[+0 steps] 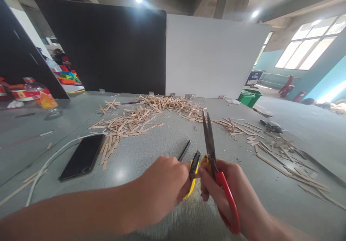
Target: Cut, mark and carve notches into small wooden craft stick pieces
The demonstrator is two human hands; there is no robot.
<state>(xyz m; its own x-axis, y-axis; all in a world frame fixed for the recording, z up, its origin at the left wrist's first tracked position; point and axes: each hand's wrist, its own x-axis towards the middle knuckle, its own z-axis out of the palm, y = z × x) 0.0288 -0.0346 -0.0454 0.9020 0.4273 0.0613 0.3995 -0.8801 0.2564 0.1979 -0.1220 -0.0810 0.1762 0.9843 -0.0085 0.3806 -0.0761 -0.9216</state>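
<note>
My right hand [227,187] is closed on a pair of scissors [209,136] with red handles. Their blades point up and away, nearly together. Between that hand's thumb and fingers shows a small yellow piece [205,160]. My left hand [170,178] is a fist right beside it, its fingertips hidden. A thin brownish strip [195,175] shows between the two hands; which hand grips it is unclear. Just past the left knuckles is a yellow and black utility knife [194,165], partly covered by the fingers. Behind the left hand lies a black pen [185,150].
Wooden sticks [135,120] are heaped across the grey table [121,172], with more sticks [286,158] at right. A phone [82,157] with a white cable [51,158] lies left. A bottle [44,95] stands far left. Black [121,49] and white panels [213,57] border the back.
</note>
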